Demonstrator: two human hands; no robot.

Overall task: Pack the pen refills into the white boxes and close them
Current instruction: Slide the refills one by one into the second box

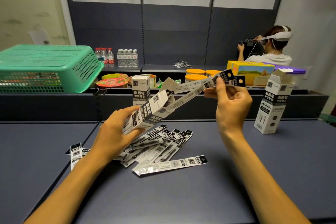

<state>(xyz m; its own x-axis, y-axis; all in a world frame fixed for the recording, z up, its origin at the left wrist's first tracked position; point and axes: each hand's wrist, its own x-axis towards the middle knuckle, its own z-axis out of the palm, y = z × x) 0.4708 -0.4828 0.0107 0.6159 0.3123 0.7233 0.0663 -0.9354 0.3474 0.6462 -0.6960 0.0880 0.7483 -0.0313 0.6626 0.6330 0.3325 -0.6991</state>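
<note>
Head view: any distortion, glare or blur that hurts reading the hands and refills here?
Head view: wide-angle bending bows the shelf uprights and the table edge; lighting is soft and even, with faint shadows; slight glare on the nearest refill sleeve; the left hand and right hand are sharp, while the box print is softly smeared.

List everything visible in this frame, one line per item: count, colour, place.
white box in hand: one, white and black, tilted, flaps open, above table
held refill packets: about two, entering that box
loose refill packets: a pile, count unclear, on table
open white box: one, upright, table right
closed white box: one, upright, behind
table: dark blue-grey
basket: one, green, left
water bottles: two groups, back shelf
noodle bowls: lower shelf
orange-lidded jars: several
yellow carton: right
other person: background, wearing headset
left hand: grips box
right hand: pinches packets
</note>
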